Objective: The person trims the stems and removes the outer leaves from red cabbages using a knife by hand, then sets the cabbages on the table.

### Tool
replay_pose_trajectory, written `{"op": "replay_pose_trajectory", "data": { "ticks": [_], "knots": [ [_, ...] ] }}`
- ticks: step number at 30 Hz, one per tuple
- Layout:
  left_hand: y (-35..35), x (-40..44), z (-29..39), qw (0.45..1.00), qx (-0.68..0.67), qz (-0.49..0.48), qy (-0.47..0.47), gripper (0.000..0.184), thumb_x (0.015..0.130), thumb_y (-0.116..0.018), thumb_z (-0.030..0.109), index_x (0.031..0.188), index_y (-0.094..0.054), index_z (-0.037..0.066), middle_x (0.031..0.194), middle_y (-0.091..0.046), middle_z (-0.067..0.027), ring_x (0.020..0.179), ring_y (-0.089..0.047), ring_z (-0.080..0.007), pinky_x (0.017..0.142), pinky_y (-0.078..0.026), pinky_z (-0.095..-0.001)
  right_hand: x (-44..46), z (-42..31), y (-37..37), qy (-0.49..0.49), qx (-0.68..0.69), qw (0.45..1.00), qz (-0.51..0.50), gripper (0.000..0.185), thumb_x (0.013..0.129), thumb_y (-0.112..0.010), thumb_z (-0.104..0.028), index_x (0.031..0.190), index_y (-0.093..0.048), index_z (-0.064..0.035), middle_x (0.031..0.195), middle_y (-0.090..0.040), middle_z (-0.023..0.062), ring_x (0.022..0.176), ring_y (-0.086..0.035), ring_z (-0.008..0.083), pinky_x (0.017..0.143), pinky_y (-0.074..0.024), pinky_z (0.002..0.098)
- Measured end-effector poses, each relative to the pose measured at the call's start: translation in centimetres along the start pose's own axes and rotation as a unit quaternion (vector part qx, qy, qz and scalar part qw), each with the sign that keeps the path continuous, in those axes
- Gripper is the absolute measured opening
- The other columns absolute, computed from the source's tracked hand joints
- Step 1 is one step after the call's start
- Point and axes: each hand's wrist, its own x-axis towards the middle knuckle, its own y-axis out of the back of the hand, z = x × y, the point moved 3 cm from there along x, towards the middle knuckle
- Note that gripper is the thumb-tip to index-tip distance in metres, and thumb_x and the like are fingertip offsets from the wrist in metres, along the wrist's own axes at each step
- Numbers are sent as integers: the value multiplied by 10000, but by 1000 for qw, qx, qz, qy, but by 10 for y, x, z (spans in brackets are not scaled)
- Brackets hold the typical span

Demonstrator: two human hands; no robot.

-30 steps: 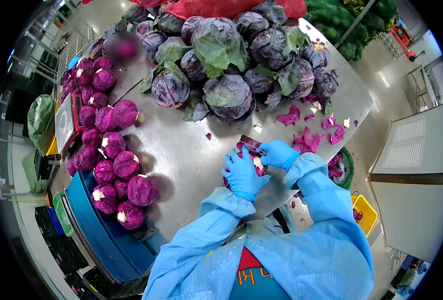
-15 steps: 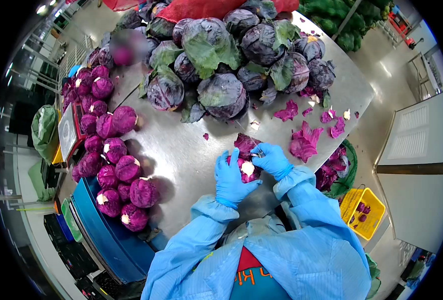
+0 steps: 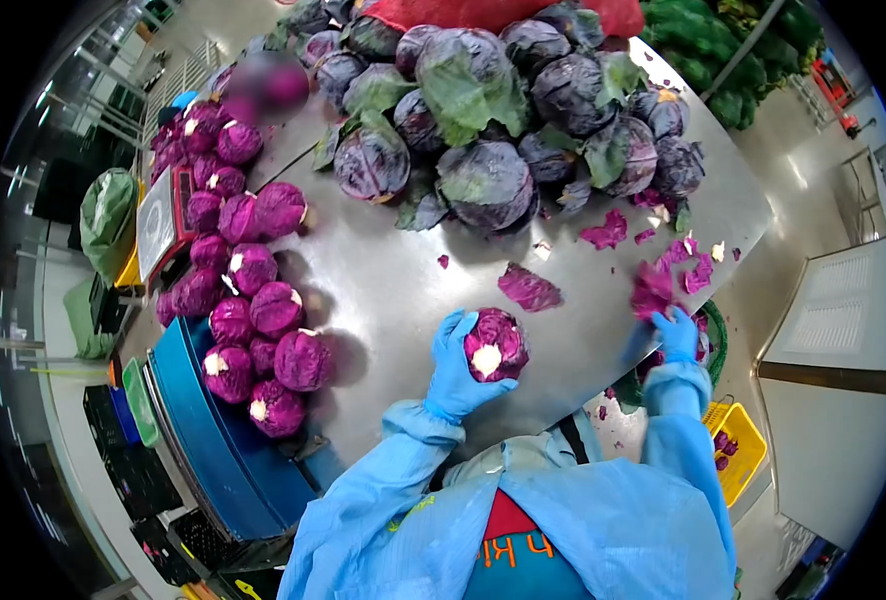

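Now, vs. 0.5 s prior, the right hand [image 3: 675, 335] has left the cabbage [image 3: 497, 345] and sits at the bench's [image 3: 393, 290] R edge, by a crumpled leaf [image 3: 651, 290]. Its fingers are blurred; opening and grip cannot be told. The left hand [image 3: 455, 370] retains the cabbage near the bench's front edge: fingers spread partway open round the L side, thumb below, pale cut stem facing the wearer. The detached leaf [image 3: 530, 288], prev. against the cabbage, now lies apart on the bench, just beyond it.

Qty:
- Held cabbage: 1.
- Detached leaf: 1; crumpled leaf: 1.
- Trimmed cabbages [image 3: 303, 360], L side: approx. 20; overlap prevents an exact count.
- Untrimmed cabbages [image 3: 485, 185], far side: over 12, stacked; exact no. cannot be told.
- Red sack [image 3: 463, 12]: 1, atop the stack.
- Yellow basket [image 3: 753, 455], lower R: 1, w/ a few purple pcs [image 3: 726, 445].
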Motion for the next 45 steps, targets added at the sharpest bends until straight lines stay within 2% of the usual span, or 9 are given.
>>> {"op": "replay_pose_trajectory", "data": {
  "ticks": [1,4,9,14,21,25,38,41,45],
  "knots": [
    [-1,2,-2,1000,20,-3,-8,1207,462,-901,485,1432,-310,77,1398,-327,-231,1292,-329,-407,1098,-270,-479,-24,-26,25,170,-276,941,99,569,768,-763,-235,1263,-554,-45,941,-652,118,822,-650,271,715,-531,399],
    [-6,12,7,998,40,-37,17,1292,476,-897,479,1468,-206,21,1408,-316,-241,1302,-316,-424,1103,-259,-487,-63,-74,34,91,-361,900,228,607,838,-691,-232,1387,-458,-119,1079,-604,131,902,-619,313,843,-492,407],
    [-19,29,30,984,136,-111,-11,1356,467,-898,482,1457,-151,-69,1458,-259,-278,1327,-296,-443,1112,-256,-492,-121,-132,-81,208,-27,964,-161,658,764,-770,-167,1364,-503,-129,1175,-537,92,1012,-555,173,877,-466,331],
    [-26,33,32,974,159,-164,-8,1381,485,-903,432,1483,-71,-33,1506,-209,-245,1375,-238,-436,1102,-238,-528,-151,-191,-153,292,-86,859,-413,656,731,-816,-290,1321,-559,-164,995,-564,61,930,-545,179,833,-460,313],
    [-28,33,25,974,162,-157,-14,1410,480,-907,429,1509,-25,42,1531,-145,-228,1408,-184,-418,1078,-207,-624,-155,-221,-156,513,-290,753,-294,201,882,-606,-296,1002,-633,-138,887,-589,111,765,-595,322,655,-487,396],
    [-9,32,48,981,137,-128,-38,1254,448,-912,380,1464,-243,74,1468,-261,-237,1351,-272,-431,1094,-231,-551,-109,-196,-180,372,-134,896,-200,214,853,-605,-307,915,-619,-104,883,-610,146,807,-601,366,678,-488,438],
    [23,-10,3,995,-10,-59,-80,993,499,-905,343,1355,-441,148,1403,-351,-179,1303,-336,-411,1101,-310,-475,-16,-77,-55,253,-335,903,90,299,848,-618,-262,1089,-619,-85,934,-651,162,788,-645,347,724,-524,426],
    [30,-4,3,997,-25,-61,-42,927,549,-887,427,1290,-449,84,1339,-379,-193,1248,-382,-390,1066,-343,-461,-54,-103,-62,255,-165,952,43,363,853,-652,-192,1196,-592,-90,1012,-667,140,813,-655,276,753,-527,371],
    [23,17,10,990,84,-105,36,966,538,-863,470,1272,-441,5,1248,-452,-201,1159,-428,-361,1001,-385,-425,-157,-166,-138,149,-80,933,-318,520,771,-791,-237,1234,-596,-106,935,-625,20,796,-556,104,750,-487,272]
  ]
}}
